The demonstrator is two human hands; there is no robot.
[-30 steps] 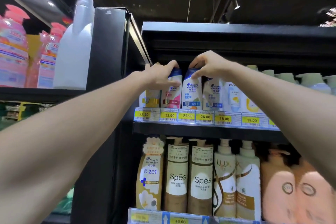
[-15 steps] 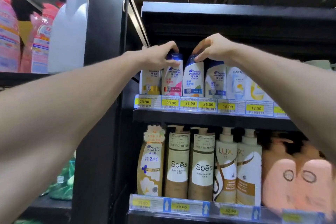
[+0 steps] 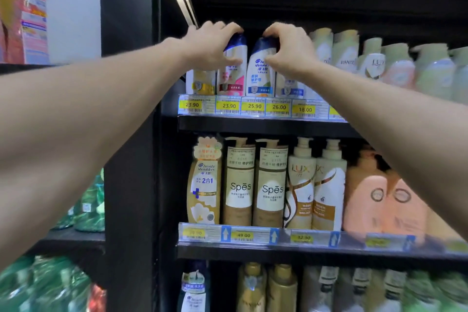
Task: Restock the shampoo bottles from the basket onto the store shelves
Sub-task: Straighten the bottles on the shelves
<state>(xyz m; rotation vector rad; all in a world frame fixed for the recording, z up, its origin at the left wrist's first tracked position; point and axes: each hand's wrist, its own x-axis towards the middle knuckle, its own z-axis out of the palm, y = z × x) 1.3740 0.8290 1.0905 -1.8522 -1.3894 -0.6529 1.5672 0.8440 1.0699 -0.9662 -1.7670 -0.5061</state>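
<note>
A black store shelving unit fills the view, its top shelf [image 3: 253, 124] fronted by a strip of yellow price tags [image 3: 254, 106]. The left hand [image 3: 212, 44] curls over the dark-blue cap of the pink-labelled shampoo bottle [image 3: 233, 71], thumb on its front. The right hand [image 3: 288, 49] grips the cap of the green-labelled shampoo bottle [image 3: 260, 73] just beside it in the same way. Both bottles stand upright on the top shelf, side by side, with a yellow-labelled bottle [image 3: 200, 82] to their left. Compared with half a second ago, each hand keeps its hold on the same cap, but the whole shelving sits higher in the view: the ceiling lights are gone from the top and a third row of bottles [image 3: 268, 289] has come in at the bottom. Below the hands stand two Spēs bottles [image 3: 239, 185], two Lux pump bottles [image 3: 301, 185] and peach bottles [image 3: 374, 200]. Far left are a white jug [image 3: 73, 7] and green packs [image 3: 88, 205].
</note>
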